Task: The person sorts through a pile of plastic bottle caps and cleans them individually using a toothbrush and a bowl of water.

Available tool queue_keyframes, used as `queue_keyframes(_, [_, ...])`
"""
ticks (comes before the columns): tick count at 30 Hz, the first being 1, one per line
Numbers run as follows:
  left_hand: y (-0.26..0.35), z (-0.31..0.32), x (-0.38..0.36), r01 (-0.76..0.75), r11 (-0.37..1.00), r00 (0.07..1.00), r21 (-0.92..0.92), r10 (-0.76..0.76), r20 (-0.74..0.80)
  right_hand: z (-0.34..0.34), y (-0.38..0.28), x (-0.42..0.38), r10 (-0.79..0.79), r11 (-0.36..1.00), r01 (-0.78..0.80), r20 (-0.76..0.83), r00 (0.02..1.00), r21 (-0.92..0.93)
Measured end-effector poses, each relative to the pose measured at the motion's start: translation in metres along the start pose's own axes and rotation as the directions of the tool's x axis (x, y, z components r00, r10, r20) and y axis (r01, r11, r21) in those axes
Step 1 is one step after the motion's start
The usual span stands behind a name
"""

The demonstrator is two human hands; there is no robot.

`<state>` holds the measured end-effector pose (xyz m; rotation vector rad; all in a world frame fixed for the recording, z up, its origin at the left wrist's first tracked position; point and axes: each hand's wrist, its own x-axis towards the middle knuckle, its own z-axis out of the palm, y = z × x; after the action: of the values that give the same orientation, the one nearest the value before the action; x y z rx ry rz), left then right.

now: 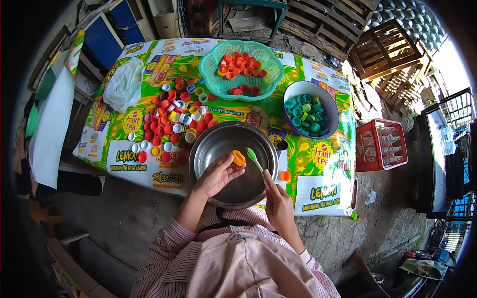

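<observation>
Over a steel bowl [201, 191], my left hand [216, 175] holds an orange cap [238, 158] between thumb and fingers. My right hand [279, 202] grips the handle of a light green toothbrush [253, 155], its head close to the cap but apart from it. Left of the bowl lies a loose pile of red, white and yellow caps [166, 116]. Beyond it, a green mesh basket [208, 74] contains orange and red caps. A white bowl with a blue rim [334, 102], filled with green caps, stands to the right.
A crumpled clear plastic bag [123, 85] lies at the table's back left. One orange cap [285, 176] and a dark cap [282, 145] sit right of the steel bowl. A red crate [366, 149] stands beyond the right edge, with wooden pallets [323, 22] behind.
</observation>
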<state>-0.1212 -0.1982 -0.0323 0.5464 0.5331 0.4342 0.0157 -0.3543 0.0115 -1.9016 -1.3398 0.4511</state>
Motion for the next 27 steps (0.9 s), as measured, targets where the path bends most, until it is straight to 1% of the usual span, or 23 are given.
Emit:
queue_keyframes(2, [0.004, 0.007, -0.003, -0.008, 1.000, 1.000, 0.008, 0.008, 0.000, -0.001, -0.005, 0.002, -0.018, 1.000, 0.018, 0.013, 1.000, 0.026])
queue_keyframes(3, [0.007, 0.012, -0.005, -0.022, 0.999, 0.999, -0.031, 0.024, 0.047, 0.000, -0.008, 0.002, -0.034, 0.998, 0.033, 0.029, 0.999, 0.055])
queue_keyframes(4, [0.009, 0.014, -0.005, -0.034, 0.997, 0.995, -0.070, 0.041, 0.094, 0.001, -0.011, 0.002, -0.016, 0.999, 0.012, 0.095, 0.995, 0.044])
queue_keyframes(5, [0.010, 0.013, -0.004, -0.030, 0.997, 0.994, -0.068, 0.037, 0.100, 0.002, -0.011, 0.004, -0.013, 0.999, 0.009, 0.088, 0.996, 0.041])
queue_keyframes(7, [0.008, 0.008, -0.004, -0.003, 0.996, 0.989, -0.087, 0.015, 0.146, 0.006, -0.007, 0.008, 0.052, 0.997, -0.052, -0.004, 0.999, 0.053])
queue_keyframes(8, [0.007, 0.006, -0.004, 0.004, 0.996, 0.989, -0.087, 0.009, 0.149, 0.007, -0.006, 0.008, 0.021, 0.996, -0.016, -0.056, 0.998, 0.082])
queue_keyframes(9, [0.007, 0.004, -0.004, 0.012, 0.997, 0.991, -0.077, -0.001, 0.133, 0.007, -0.010, 0.006, 0.027, 0.997, -0.022, -0.060, 0.998, 0.080])
queue_keyframes(11, [0.010, 0.005, -0.005, 0.029, 0.997, 0.992, -0.067, -0.021, 0.121, 0.006, -0.021, 0.000, 0.004, 1.000, -0.006, 0.059, 0.998, 0.027])
queue_keyframes(13, [0.014, 0.008, -0.007, 0.010, 0.999, 0.986, 0.035, -0.016, 0.168, 0.012, -0.018, -0.001, 0.011, 1.000, -0.011, 0.074, 0.997, -0.008])
queue_keyframes(14, [0.015, 0.008, -0.009, 0.013, 0.999, 0.985, 0.031, -0.018, 0.171, 0.012, -0.016, 0.002, 0.043, 0.999, -0.044, 0.029, 0.999, 0.011])
queue_keyframes(16, [0.017, 0.006, -0.011, -0.030, 0.992, 0.990, 0.119, 0.013, 0.139, 0.010, -0.017, 0.004, 0.079, 0.996, -0.077, -0.035, 0.996, 0.039])
queue_keyframes(17, [0.017, 0.004, -0.010, -0.027, 0.993, 0.990, 0.117, 0.011, 0.138, 0.008, -0.022, 0.003, 0.081, 0.996, -0.080, -0.034, 0.996, 0.038])
queue_keyframes(19, [0.015, 0.002, -0.009, -0.097, 0.958, 0.992, 0.271, 0.069, 0.109, 0.004, -0.033, -0.002, 0.053, 0.999, -0.053, 0.064, 0.997, -0.011])
queue_keyframes(20, [0.015, 0.003, -0.010, -0.128, 0.947, 0.990, 0.296, 0.103, 0.098, 0.008, -0.033, -0.004, 0.060, 0.998, -0.061, 0.059, 0.996, 0.017])
queue_keyframes(21, [0.016, 0.004, -0.012, -0.123, 0.947, 0.990, 0.296, 0.098, 0.098, 0.009, -0.031, -0.004, 0.065, 0.998, -0.067, 0.058, 0.996, 0.018])
queue_keyframes(23, [0.018, 0.004, -0.015, -0.135, 0.880, 0.989, 0.455, 0.092, 0.114, 0.009, -0.027, -0.003, 0.142, 0.989, -0.140, -0.030, 0.989, 0.055])
queue_keyframes(24, [0.021, 0.008, -0.015, -0.197, 0.842, 0.979, 0.503, 0.139, 0.152, 0.006, -0.030, -0.004, 0.135, 0.988, -0.132, -0.032, 0.990, 0.079])
queue_keyframes(25, [0.021, 0.007, -0.015, -0.195, 0.841, 0.979, 0.504, 0.134, 0.154, 0.004, -0.034, -0.006, 0.139, 0.987, -0.136, -0.036, 0.990, 0.080])
queue_keyframes(27, [0.021, 0.005, -0.014, -0.195, 0.881, 0.978, 0.432, 0.142, 0.154, 0.002, -0.041, -0.008, 0.131, 0.986, -0.138, 0.082, 0.988, 0.089])
